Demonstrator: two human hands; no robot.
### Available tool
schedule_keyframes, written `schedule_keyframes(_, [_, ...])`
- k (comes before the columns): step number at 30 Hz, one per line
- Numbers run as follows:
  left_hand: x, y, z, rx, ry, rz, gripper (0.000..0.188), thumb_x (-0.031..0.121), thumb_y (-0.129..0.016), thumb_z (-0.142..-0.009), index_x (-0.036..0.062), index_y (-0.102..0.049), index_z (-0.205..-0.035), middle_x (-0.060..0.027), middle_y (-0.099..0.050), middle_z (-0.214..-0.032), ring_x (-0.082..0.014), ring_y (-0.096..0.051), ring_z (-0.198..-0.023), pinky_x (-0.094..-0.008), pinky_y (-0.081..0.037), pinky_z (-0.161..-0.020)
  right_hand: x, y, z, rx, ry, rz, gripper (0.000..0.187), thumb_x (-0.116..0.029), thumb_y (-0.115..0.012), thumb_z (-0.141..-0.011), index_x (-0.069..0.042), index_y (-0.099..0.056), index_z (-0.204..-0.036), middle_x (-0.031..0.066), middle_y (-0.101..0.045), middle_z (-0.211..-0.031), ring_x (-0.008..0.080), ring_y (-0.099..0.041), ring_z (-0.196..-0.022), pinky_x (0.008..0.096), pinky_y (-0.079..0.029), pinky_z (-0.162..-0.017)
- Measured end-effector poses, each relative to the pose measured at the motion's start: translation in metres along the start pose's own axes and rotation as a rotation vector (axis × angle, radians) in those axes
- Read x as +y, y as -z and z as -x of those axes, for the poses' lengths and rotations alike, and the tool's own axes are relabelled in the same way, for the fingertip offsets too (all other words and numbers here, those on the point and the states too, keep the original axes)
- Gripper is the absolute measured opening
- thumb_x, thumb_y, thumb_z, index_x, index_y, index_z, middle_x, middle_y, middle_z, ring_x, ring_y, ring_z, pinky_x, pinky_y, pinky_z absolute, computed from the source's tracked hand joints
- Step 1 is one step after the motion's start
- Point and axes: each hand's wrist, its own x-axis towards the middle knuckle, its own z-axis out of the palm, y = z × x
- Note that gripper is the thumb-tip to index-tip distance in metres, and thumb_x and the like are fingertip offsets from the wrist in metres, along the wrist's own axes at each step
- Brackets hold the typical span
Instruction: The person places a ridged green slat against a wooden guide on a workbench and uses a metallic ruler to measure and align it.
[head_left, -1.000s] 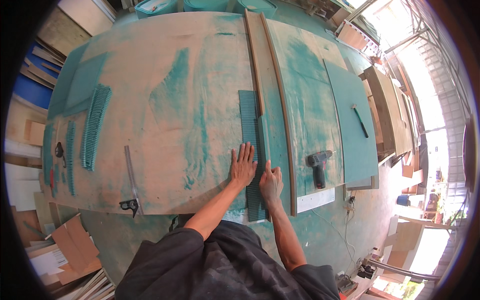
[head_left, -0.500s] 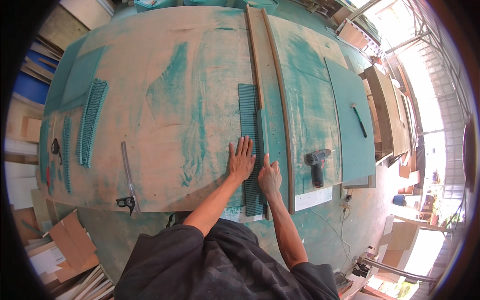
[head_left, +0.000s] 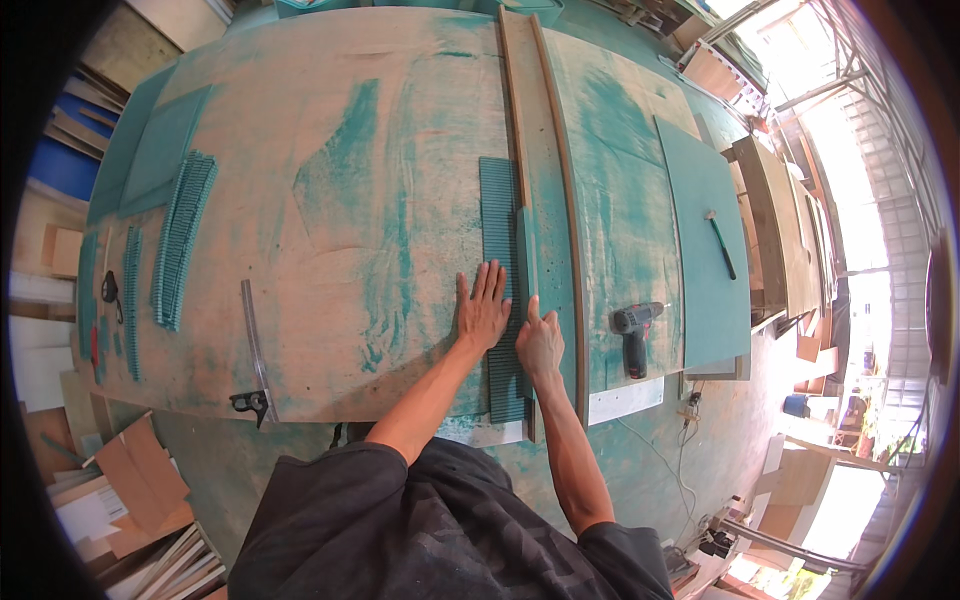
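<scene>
Teal ribbed panel [head_left: 498, 250], a long narrow slatted strip, lies flat near the workbench [head_left: 330, 130] centre, running 12-to-6 toward the person. A thin teal strip [head_left: 527, 270] sits along its 3 o'clock edge, tight against a long wooden rail [head_left: 545, 150].

Left hand [head_left: 483, 312]: flat, fingers spread, palm pressing the panel's lower part, gripping nothing. Right hand [head_left: 540, 345]: loosely curled, index tip on the thin strip's lower end, no real grasp.

Risk, imo: uneven palm pressure could skew the panel off the rail, or the strip could pop out of line w/ only a fingertip on it.

Cordless drill [head_left: 636, 330] at 3 o'clock of the right hand, well apart; combination square [head_left: 255, 350] at 9 o'clock; more ribbed pieces [head_left: 180, 240] far out at 9–10.
</scene>
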Motion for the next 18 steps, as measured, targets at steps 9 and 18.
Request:
schedule_keyframes(9, [-0.004, 0.002, -0.014, -0.005, 0.010, -0.033, 0.066, 0.041, -0.034, -0.111, 0.0075, -0.023, -0.167, -0.0095, -0.016, -0.175, -0.0275, -0.013, -0.161, -0.0631, -0.013, -0.126, -0.005, 0.003, -0.016, -0.018, -0.010, -0.005, 0.062, -0.005, -0.063, -0.092, -0.006, -0.047, -0.152, 0.0206, -0.060, -0.103, 0.0383, -0.068, -0.094, 0.0479, -0.058, -0.074])
schedule_keyframes(18, [-0.010, 0.003, -0.028, 0.025, 0.020, -0.026, 0.065, 0.041, -0.033, -0.111, 0.0081, -0.024, -0.166, -0.0088, -0.015, -0.175, -0.0273, -0.013, -0.161, -0.0630, -0.012, -0.127, -0.010, 0.005, -0.034, -0.017, 0.005, 0.002, 0.062, -0.003, -0.063, -0.091, -0.004, -0.047, -0.151, 0.0214, -0.061, -0.101, 0.0395, -0.068, -0.091, 0.0477, -0.058, -0.072])
